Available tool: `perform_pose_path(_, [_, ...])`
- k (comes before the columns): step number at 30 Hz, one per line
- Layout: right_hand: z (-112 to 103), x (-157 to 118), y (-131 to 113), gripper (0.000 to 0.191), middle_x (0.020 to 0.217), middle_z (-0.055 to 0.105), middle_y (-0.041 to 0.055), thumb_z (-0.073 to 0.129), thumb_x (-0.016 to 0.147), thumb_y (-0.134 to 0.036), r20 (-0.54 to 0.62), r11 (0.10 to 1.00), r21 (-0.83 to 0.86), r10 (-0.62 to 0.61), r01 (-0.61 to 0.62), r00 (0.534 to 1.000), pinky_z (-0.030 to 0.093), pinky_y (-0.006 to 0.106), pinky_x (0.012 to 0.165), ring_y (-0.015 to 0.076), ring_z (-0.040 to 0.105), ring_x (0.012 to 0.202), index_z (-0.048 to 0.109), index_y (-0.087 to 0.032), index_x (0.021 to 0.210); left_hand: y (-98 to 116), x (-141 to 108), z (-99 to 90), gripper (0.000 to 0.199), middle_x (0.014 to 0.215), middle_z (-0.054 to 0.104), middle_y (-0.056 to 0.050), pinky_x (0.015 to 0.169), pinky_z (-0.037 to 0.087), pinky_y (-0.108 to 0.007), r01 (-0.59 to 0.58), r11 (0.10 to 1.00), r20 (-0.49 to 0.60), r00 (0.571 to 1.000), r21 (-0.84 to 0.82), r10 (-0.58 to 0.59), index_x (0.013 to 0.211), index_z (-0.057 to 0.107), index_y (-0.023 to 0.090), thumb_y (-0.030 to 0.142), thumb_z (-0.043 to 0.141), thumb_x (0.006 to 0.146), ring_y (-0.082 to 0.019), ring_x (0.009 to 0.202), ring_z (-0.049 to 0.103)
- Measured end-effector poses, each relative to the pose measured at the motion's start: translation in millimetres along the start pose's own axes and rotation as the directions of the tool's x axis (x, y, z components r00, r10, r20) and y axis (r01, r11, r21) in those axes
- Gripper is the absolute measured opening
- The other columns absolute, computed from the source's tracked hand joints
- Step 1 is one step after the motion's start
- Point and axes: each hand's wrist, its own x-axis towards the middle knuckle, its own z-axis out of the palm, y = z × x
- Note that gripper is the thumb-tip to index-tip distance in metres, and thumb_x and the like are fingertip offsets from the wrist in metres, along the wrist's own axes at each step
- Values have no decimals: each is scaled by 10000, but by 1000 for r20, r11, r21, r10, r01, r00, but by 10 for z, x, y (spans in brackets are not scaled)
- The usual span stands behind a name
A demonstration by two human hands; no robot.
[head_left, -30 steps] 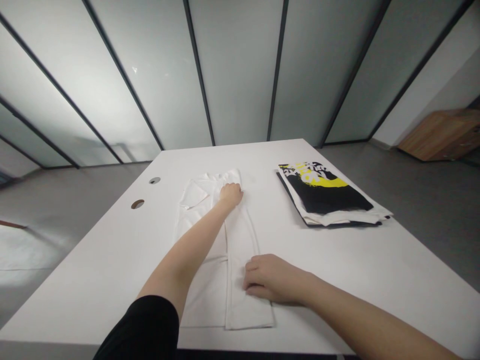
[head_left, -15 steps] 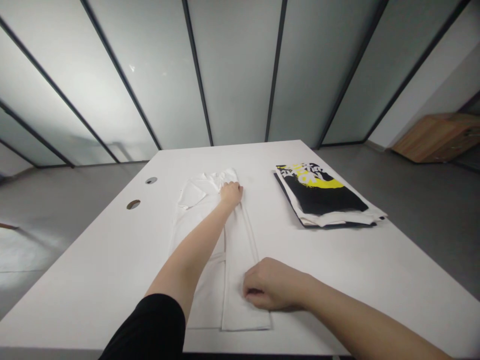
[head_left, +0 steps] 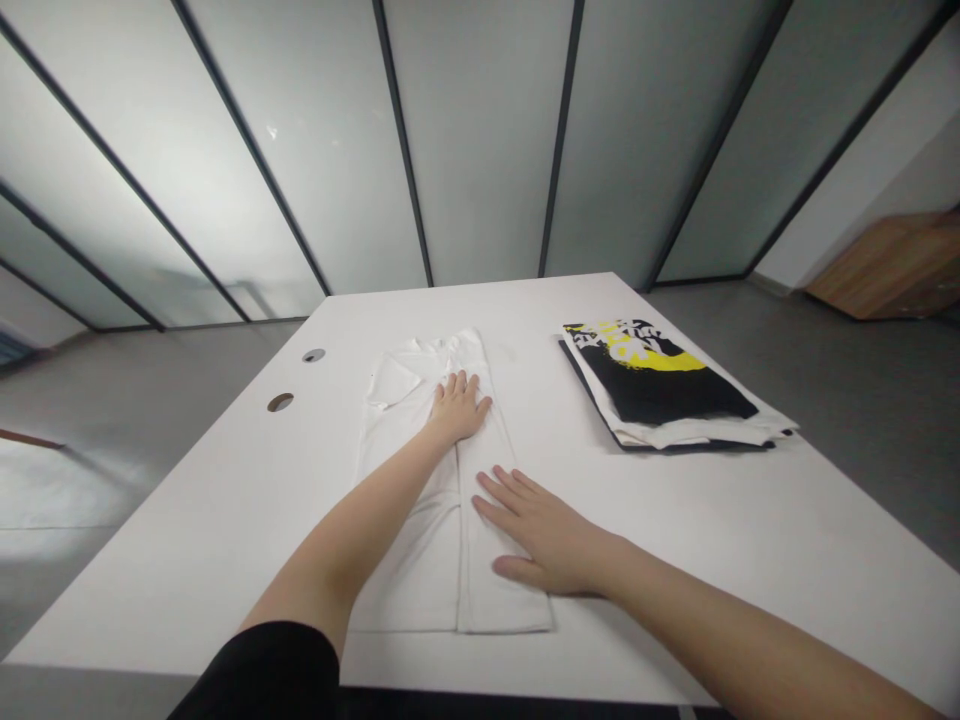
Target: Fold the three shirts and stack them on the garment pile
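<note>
A white T-shirt (head_left: 427, 590) lies on the table in front of me, its right side folded over in a long strip toward the middle. The far end, with the collar and a sleeve, is somewhat bunched. My left hand (head_left: 459, 408) rests flat with fingers spread on the upper part of the folded strip. Nearer to me, my right hand (head_left: 536, 535) lies open on the lower part of that strip, fingers apart. Neither hand grips the fabric. My left forearm covers part of the shirt's middle.
On the right of the white table (head_left: 225, 540) lies a stack of folded shirts (head_left: 660, 385), the top one black with a yellow and white print. Two round holes (head_left: 280, 403) pierce the tabletop at the left. Behind stand frosted glass panels (head_left: 480, 140); a wooden cabinet (head_left: 885, 265) is far right.
Both hands have gone from closed on the shirt to flat and spread. My left hand has come slightly nearer, and my right hand has moved a little away from me along the strip.
</note>
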Motion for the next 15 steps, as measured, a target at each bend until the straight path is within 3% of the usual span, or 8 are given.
perform_pose_path(5, [-147, -12, 73, 823, 1820, 180, 133, 699, 991, -527, 51, 1000, 10, 23, -24, 998, 161, 583, 1353, 380, 131, 1685, 414, -246, 1710, -78, 276, -86, 754, 1813, 228, -163, 1319, 233, -593, -15, 1000, 39, 999, -3, 15, 1725, 305, 181, 598, 264, 1099, -359, 1678, 207])
perform_pose_path(7, [-238, 18, 84, 768, 1798, 273, 147, 731, 965, -467, 50, 998, -25, 59, -57, 997, 181, 608, 1344, 398, 212, 1667, 505, -232, 1660, -114, 362, -95, 752, 1817, 220, -149, 1327, 219, -585, -16, 1000, 46, 999, -12, 16, 1730, 295, 190, 597, 268, 1098, -348, 1683, 193])
perform_pose_path(10, [-302, 124, 20, 553, 1711, 460, 158, 701, 986, -367, -51, 990, -101, 97, -102, 994, 176, 635, 1337, 403, 335, 1621, 663, -214, 1516, -156, 452, -85, 748, 1823, 210, -129, 1337, 198, -573, -7, 1000, 44, 999, -23, 8, 1733, 289, 215, 604, 272, 1095, -336, 1686, 185])
perform_pose_path(12, [-264, 212, -62, 521, 1722, 446, 149, 654, 1032, -376, -102, 991, -116, 51, -62, 994, 164, 629, 1341, 393, 295, 1640, 650, -222, 1530, -174, 491, -79, 743, 1823, 214, -119, 1340, 193, -567, 1, 1000, 37, 999, -24, 0, 1730, 296, 229, 609, 277, 1091, -331, 1686, 187])
perform_pose_path(15, [-119, 299, -176, 652, 1800, 286, 115, 603, 1075, -509, -28, 993, -76, -90, 88, 996, 122, 621, 1352, 386, 148, 1682, 488, -266, 1669, -193, 529, -87, 734, 1820, 225, -118, 1338, 200, -559, -1, 1000, 28, 1000, -25, 2, 1721, 318, 230, 603, 284, 1090, -323, 1685, 194])
